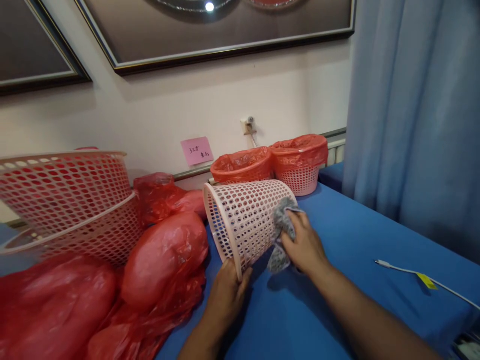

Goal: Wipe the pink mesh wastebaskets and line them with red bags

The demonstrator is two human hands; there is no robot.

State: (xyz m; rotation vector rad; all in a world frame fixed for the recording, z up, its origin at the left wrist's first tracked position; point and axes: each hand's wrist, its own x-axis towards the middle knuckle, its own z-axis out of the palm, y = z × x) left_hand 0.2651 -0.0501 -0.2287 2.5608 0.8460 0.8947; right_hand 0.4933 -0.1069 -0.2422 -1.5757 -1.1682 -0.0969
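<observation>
A pink perforated plastic wastebasket [249, 212] is tipped on its side above the blue table, its open mouth facing left. My left hand [229, 287] grips the rim at its lower edge, the fingers partly inside the mouth. In my right hand [305, 242] is a bunched grey cloth [282, 235], pressed against the basket's side near its base. Part of the cloth hangs down below my fingers.
Two pink baskets lined with red bags [242, 166] [300, 155] stand by the wall. Bulging red plastic bags [165, 260] and larger stacked pink baskets [67, 190] fill the left. A white cable [401, 270] lies on the blue tabletop [348, 225]; a blue curtain [412, 110] hangs right.
</observation>
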